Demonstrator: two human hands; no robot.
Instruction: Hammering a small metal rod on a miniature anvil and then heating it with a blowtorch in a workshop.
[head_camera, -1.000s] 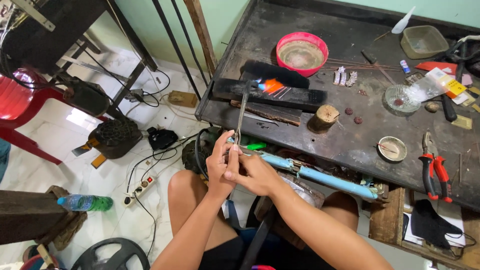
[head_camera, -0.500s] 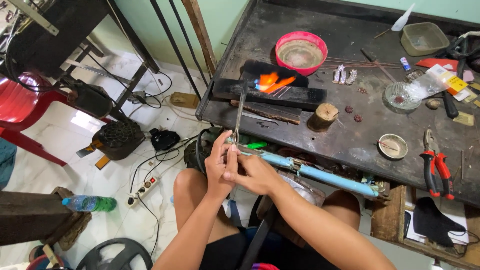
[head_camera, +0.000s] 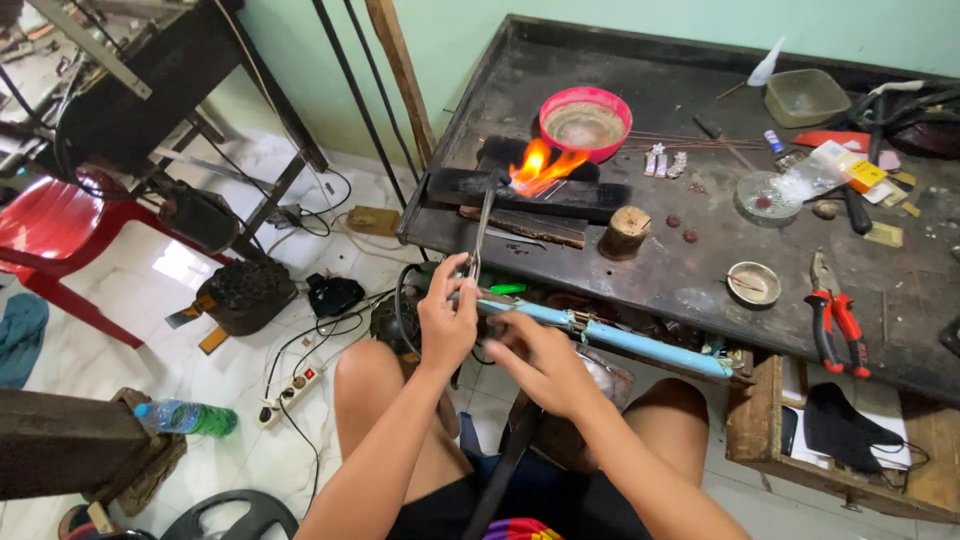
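Note:
My left hand (head_camera: 447, 320) grips long metal tweezers (head_camera: 482, 228) whose tips reach a black charcoal block (head_camera: 530, 190) at the near edge of the dark workbench (head_camera: 700, 270). An orange flame (head_camera: 540, 168) burns on that block. My right hand (head_camera: 540, 362) is closed around the near end of a light blue torch tube (head_camera: 640, 342) that runs rightward along the bench's front edge. Both hands sit close together above my knees.
On the bench stand a pink bowl (head_camera: 585, 122), a wooden stump (head_camera: 627, 231), a small round dish (head_camera: 754, 283), red-handled pliers (head_camera: 838, 322) and a plastic tub (head_camera: 806, 96). Left on the floor are a power strip (head_camera: 290, 393), cables, a green bottle (head_camera: 185, 418) and a red chair (head_camera: 50, 230).
The flame on the charcoal block has grown larger and brighter. My hands and the tweezers have stayed almost in place.

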